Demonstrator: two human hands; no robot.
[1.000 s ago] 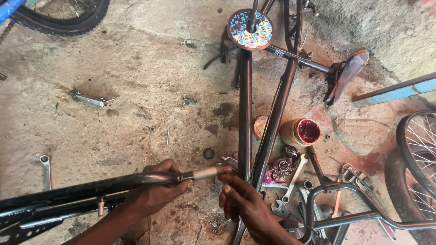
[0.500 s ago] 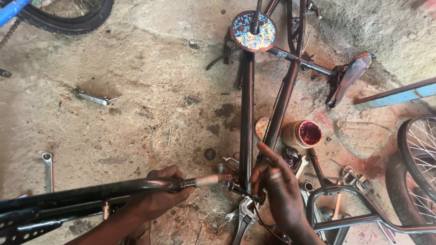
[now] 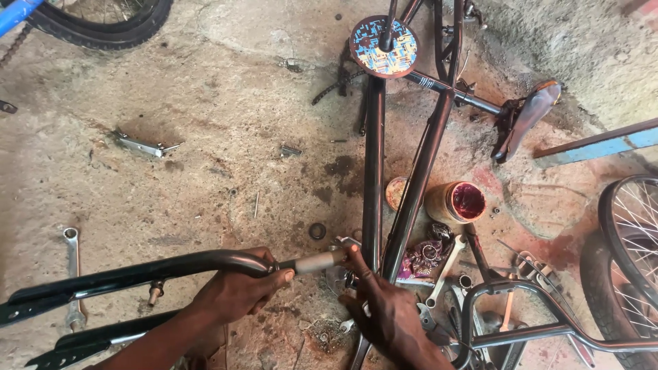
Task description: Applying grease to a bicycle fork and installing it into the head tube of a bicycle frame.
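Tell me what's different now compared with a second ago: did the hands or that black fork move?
The right hand left the fork's end, went briefly up to the bike frame, and now touches the steerer tube tip beside the frame. The left hand kept its grip on the black fork. The red jar, the saddle and the spanner stayed put.

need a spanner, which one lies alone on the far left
The ring spanner on the left floor, partly under the black fork; the others lie clustered beside the frame.
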